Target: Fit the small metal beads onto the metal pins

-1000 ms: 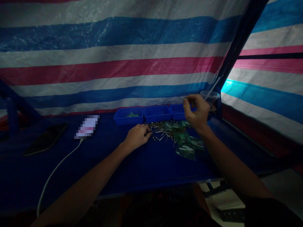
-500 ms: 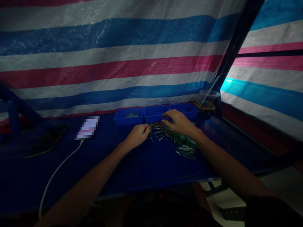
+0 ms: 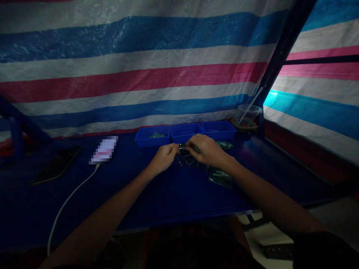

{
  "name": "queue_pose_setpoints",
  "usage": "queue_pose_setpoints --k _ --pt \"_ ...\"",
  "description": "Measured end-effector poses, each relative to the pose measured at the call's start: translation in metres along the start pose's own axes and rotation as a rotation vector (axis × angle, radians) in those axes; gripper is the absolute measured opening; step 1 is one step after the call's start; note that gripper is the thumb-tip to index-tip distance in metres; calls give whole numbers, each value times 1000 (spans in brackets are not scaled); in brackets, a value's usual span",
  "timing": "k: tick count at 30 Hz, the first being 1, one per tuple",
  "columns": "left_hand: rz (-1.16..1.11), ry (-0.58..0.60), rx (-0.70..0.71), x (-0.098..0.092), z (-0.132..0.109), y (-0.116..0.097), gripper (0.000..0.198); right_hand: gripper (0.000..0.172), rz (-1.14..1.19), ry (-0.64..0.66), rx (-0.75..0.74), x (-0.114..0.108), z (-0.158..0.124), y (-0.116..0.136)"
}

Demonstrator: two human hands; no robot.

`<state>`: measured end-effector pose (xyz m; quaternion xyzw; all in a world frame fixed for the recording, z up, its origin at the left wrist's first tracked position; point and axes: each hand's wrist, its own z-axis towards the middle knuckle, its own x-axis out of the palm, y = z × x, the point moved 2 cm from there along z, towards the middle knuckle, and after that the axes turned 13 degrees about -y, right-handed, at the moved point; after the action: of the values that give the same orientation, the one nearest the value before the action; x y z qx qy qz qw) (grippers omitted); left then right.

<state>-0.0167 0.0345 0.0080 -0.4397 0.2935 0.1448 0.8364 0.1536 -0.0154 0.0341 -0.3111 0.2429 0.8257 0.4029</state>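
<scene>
My left hand [image 3: 164,157] and my right hand [image 3: 206,150] meet over a pile of thin metal pins [image 3: 188,158] on the dark blue table [image 3: 174,194]. Both hands are closed in a pinch, fingertips almost touching, on a small pin-like piece between them that is too dim to name. Green plastic packets [image 3: 220,176] lie just right of the pile, partly under my right wrist. Behind the hands stand three shallow blue trays [image 3: 185,132] in a row.
A phone [image 3: 103,150] with a white cable [image 3: 67,203] lies left of the trays, and a dark phone [image 3: 56,164] farther left. A clear plastic cup [image 3: 248,115] stands at the back right by a dark post. A striped tarp forms the back wall.
My right hand came down from near the cup to the pin pile, then moved left to meet my left hand. The left hand lifted slightly toward it.
</scene>
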Motion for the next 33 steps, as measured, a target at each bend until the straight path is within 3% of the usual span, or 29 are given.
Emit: queue_pose_setpoints --k 4,7,11,13,15,17,19,22,24,29,33 --pt "208 94 249 -6 -2 -3 28 22 -78 -51 81 -2 2 -9" --pt "298 237 365 -10 -3 1 21 21 -45 -142 118 -11 5 -20" --pt "311 434 380 -12 -6 6 20 17 -35 -494 144 -41 6 -40" --pt "285 464 379 -10 -7 5 22 19 -126 -667 223 -57 4 -56" --pt "276 445 370 -6 -8 4 23 24 -242 -733 341 -65 0 -75" --pt "301 394 355 -1 -9 4 20 29 -354 -658 442 -63 -5 -96" --pt "341 344 335 1 -10 5 10 37 -452 -488 490 -54 -9 -111" --pt "358 282 291 0 -10 8 18 46 -490 -257 472 -35 -10 -110" --pt "323 232 272 -4 -8 9 23 40 -401 -174 389 -21 -7 -91" --pt "114 144 248 -9 -2 7 20 23 -131 96 24 9 -4 -15" --pt "1 114 214 -5 -3 0 15 12 -141 143 -57 15 -3 10"
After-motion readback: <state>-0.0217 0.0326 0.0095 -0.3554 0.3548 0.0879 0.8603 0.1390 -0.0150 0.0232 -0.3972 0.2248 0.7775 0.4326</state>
